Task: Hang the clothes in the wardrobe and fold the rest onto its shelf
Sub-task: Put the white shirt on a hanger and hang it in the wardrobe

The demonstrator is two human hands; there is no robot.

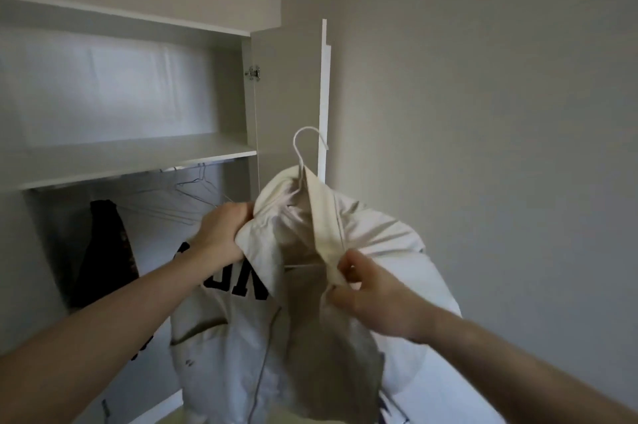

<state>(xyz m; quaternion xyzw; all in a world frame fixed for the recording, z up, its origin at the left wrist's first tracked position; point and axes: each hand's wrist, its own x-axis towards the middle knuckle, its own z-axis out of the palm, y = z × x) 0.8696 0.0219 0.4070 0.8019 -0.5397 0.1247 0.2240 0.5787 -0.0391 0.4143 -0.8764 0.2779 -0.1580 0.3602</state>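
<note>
A cream hooded sweatshirt (pixel 241 347) with dark block letters on the chest hangs in front of me on a white wire hanger (pixel 305 147), whose hook pokes out above the hood. My left hand (pixel 224 233) grips a bunch of the fabric at the left shoulder. My right hand (pixel 369 289) pinches the edge of the hood at the right. The hanger's lower bar shows between my hands. Behind them the open wardrobe has a white shelf (pixel 138 157) with a rail under it.
Several bare wire hangers (pixel 193 192) hang on the rail under the shelf. A dark garment (pixel 107 251) hangs at the left inside the wardrobe. The open wardrobe door (pixel 288 95) stands edge-on behind the hanger, and a plain wall fills the right.
</note>
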